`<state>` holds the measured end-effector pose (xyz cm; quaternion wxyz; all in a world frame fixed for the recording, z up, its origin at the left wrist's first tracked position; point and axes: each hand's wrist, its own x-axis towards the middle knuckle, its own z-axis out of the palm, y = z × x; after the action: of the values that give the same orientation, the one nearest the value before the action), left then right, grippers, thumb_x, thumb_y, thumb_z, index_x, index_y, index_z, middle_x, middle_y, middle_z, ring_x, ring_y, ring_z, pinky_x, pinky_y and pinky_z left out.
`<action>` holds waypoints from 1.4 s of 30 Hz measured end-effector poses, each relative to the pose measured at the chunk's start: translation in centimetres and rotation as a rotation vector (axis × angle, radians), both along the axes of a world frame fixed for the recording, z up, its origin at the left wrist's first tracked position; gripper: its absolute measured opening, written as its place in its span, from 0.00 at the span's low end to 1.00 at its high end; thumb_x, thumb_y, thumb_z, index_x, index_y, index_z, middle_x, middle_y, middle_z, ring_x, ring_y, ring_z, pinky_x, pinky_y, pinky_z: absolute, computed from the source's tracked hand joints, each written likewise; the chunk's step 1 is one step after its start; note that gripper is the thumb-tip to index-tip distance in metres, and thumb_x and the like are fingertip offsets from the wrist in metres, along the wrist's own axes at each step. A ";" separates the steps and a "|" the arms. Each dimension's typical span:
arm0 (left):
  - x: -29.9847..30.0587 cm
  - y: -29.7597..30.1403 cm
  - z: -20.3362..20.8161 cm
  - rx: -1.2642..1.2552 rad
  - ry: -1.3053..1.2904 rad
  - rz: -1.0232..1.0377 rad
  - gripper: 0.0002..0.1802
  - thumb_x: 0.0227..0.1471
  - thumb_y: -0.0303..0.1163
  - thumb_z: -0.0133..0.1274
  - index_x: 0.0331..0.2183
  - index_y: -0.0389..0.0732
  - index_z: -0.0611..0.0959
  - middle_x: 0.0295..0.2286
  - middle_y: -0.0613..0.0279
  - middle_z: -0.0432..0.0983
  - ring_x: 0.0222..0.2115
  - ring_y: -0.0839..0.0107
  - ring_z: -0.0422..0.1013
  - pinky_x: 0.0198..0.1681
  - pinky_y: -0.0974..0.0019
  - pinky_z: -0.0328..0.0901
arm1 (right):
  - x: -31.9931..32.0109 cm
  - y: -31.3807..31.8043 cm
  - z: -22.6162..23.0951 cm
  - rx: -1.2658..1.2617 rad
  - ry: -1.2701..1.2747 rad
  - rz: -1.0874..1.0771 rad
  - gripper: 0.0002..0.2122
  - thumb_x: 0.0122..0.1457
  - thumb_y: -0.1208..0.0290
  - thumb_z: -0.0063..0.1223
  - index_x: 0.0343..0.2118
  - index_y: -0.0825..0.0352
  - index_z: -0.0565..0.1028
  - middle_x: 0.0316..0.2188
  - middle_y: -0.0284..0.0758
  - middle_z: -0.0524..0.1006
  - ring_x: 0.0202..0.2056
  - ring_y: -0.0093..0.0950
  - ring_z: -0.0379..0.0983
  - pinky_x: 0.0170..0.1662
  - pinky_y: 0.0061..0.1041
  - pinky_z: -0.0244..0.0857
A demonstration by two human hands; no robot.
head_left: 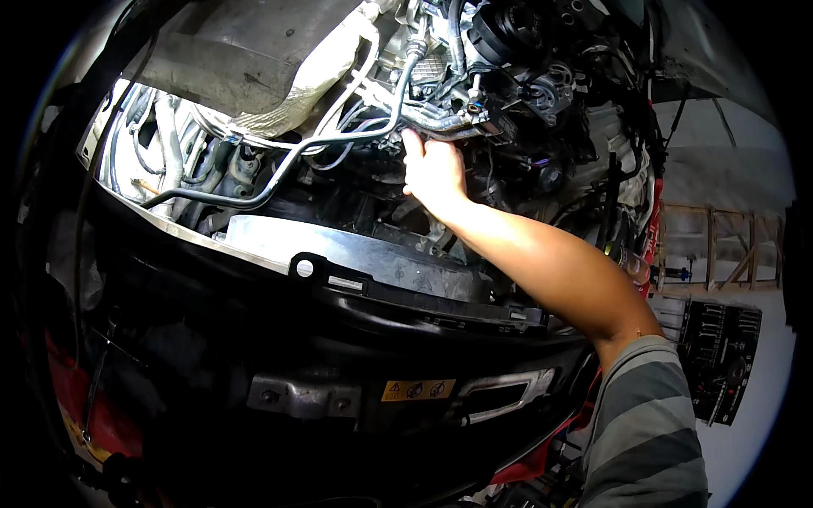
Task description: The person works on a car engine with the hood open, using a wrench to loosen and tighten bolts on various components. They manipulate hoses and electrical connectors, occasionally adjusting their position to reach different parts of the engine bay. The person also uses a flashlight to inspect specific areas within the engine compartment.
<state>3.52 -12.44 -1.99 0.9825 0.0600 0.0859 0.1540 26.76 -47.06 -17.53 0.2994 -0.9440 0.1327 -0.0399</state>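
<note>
My right hand (434,173) reaches deep into a car's engine bay, the arm coming in from the right in a striped sleeve. Its thumb points up beside a cluster of metal pipe ends and fittings (461,127), and the other fingers curl down and inward. Whatever they grip, if anything, is hidden behind the hand. Just left of the thumb, a long bent metal pipe (292,157) runs down to the lower left. Pale hoses (339,114) pass above that pipe. My left hand is out of the picture.
A black front panel (406,313) crosses below the bay, with a grey curved shroud (339,250) behind it. Upper left hangs a grey heat shield (237,51). A round black cap (508,34) sits at the top. On the floor at right lie an opened tool case (720,360) and a wooden frame (720,245).
</note>
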 end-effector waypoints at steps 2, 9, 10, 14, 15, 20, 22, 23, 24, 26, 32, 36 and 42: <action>-0.1 0.1 0.0 0.010 -0.016 -0.003 0.20 0.53 0.40 0.45 0.42 0.35 0.72 0.17 0.65 0.61 0.09 0.81 0.57 0.09 0.80 0.61 | 0.2 0.2 -0.3 -0.097 -0.049 -0.026 0.23 0.57 0.55 0.44 0.16 0.74 0.71 0.09 0.36 0.70 0.10 0.26 0.69 0.17 0.22 0.65; 0.6 -0.7 -1.5 -0.095 0.064 -0.005 0.21 0.54 0.42 0.43 0.40 0.32 0.74 0.17 0.66 0.61 0.09 0.79 0.56 0.09 0.78 0.59 | -1.8 -1.6 9.3 -0.056 0.676 0.186 0.21 0.55 0.57 0.45 0.17 0.74 0.72 0.17 0.39 0.74 0.17 0.27 0.72 0.22 0.24 0.65; 0.3 -0.1 -0.6 -0.045 0.017 -0.021 0.23 0.54 0.42 0.43 0.43 0.32 0.72 0.17 0.66 0.61 0.10 0.79 0.57 0.09 0.79 0.59 | -2.8 -1.5 10.8 -0.142 0.574 0.326 0.19 0.54 0.59 0.47 0.19 0.73 0.73 0.17 0.39 0.74 0.19 0.26 0.72 0.24 0.24 0.66; -2.2 1.4 -0.5 0.186 0.117 -0.019 0.18 0.56 0.40 0.38 0.42 0.37 0.69 0.17 0.70 0.60 0.10 0.82 0.54 0.08 0.79 0.55 | -8.6 1.1 18.6 0.077 0.230 0.283 0.11 0.52 0.67 0.49 0.28 0.72 0.74 0.21 0.39 0.75 0.27 0.27 0.73 0.32 0.24 0.66; -2.2 1.4 -0.8 0.255 0.189 -0.026 0.15 0.58 0.39 0.35 0.41 0.39 0.67 0.16 0.72 0.58 0.10 0.83 0.52 0.07 0.79 0.53 | -11.6 3.1 21.9 0.050 0.137 0.264 0.10 0.52 0.69 0.49 0.29 0.72 0.73 0.24 0.39 0.75 0.27 0.28 0.73 0.33 0.24 0.66; -0.9 -7.9 7.0 0.244 0.107 -0.389 0.18 0.56 0.38 0.40 0.47 0.41 0.64 0.17 0.65 0.59 0.11 0.78 0.54 0.10 0.77 0.52 | -24.2 9.3 28.3 0.242 0.155 0.729 0.29 0.47 0.56 0.57 0.47 0.70 0.65 0.41 0.44 0.69 0.46 0.40 0.65 0.48 0.36 0.57; -0.1 -12.1 10.6 0.462 0.087 -0.495 0.21 0.53 0.36 0.44 0.47 0.39 0.63 0.17 0.63 0.61 0.12 0.75 0.57 0.14 0.72 0.56 | -26.6 9.4 28.7 0.222 0.345 0.578 0.22 0.48 0.54 0.54 0.39 0.68 0.70 0.35 0.39 0.73 0.39 0.38 0.70 0.40 0.36 0.63; 0.5 -13.1 11.4 0.611 0.042 -0.598 0.23 0.52 0.38 0.46 0.47 0.37 0.64 0.19 0.61 0.64 0.12 0.74 0.58 0.15 0.70 0.57 | -27.2 8.4 28.8 0.177 0.545 0.498 0.19 0.49 0.55 0.54 0.35 0.67 0.71 0.32 0.37 0.74 0.36 0.37 0.71 0.36 0.36 0.65; 1.5 -14.6 10.6 0.786 -0.118 -0.652 0.22 0.52 0.39 0.46 0.44 0.33 0.67 0.23 0.59 0.67 0.17 0.72 0.64 0.21 0.69 0.61 | -27.6 6.7 28.6 0.064 0.405 0.401 0.16 0.48 0.57 0.54 0.31 0.66 0.71 0.28 0.35 0.74 0.33 0.36 0.72 0.32 0.35 0.65; 4.4 -16.9 10.3 0.965 -0.092 -0.648 0.19 0.52 0.38 0.49 0.37 0.30 0.76 0.30 0.60 0.71 0.31 0.76 0.66 0.37 0.74 0.60 | -27.4 2.6 27.2 -0.189 0.143 0.255 0.10 0.46 0.64 0.56 0.26 0.64 0.70 0.23 0.34 0.72 0.27 0.35 0.71 0.28 0.34 0.64; 18.6 -22.8 4.3 1.554 0.295 -0.526 0.24 0.46 0.39 0.55 0.41 0.32 0.72 0.31 0.51 0.73 0.27 0.67 0.70 0.32 0.68 0.64 | -22.4 -6.8 23.1 -0.558 -0.168 -0.007 0.09 0.42 0.67 0.59 0.24 0.63 0.70 0.20 0.34 0.70 0.23 0.36 0.68 0.28 0.33 0.62; 22.8 -23.3 -2.3 1.548 0.460 -0.681 0.35 0.38 0.51 0.59 0.42 0.34 0.71 0.35 0.53 0.71 0.36 0.66 0.67 0.40 0.65 0.61 | -19.4 -5.2 23.4 -0.407 -0.030 -0.016 0.14 0.48 0.58 0.55 0.22 0.65 0.70 0.20 0.38 0.72 0.23 0.37 0.70 0.24 0.34 0.63; 21.7 -26.4 -4.3 1.395 0.395 -0.816 0.23 0.35 0.40 0.62 0.33 0.36 0.77 0.32 0.50 0.72 0.34 0.65 0.67 0.38 0.64 0.61 | -17.7 -6.7 22.1 -0.393 0.057 0.020 0.16 0.48 0.54 0.53 0.25 0.65 0.73 0.21 0.38 0.73 0.24 0.36 0.72 0.27 0.32 0.66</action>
<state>25.26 -38.81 -6.32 0.6653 0.7075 0.1132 -0.2098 9.04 -53.80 4.60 0.1057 -0.9863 0.1213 -0.0356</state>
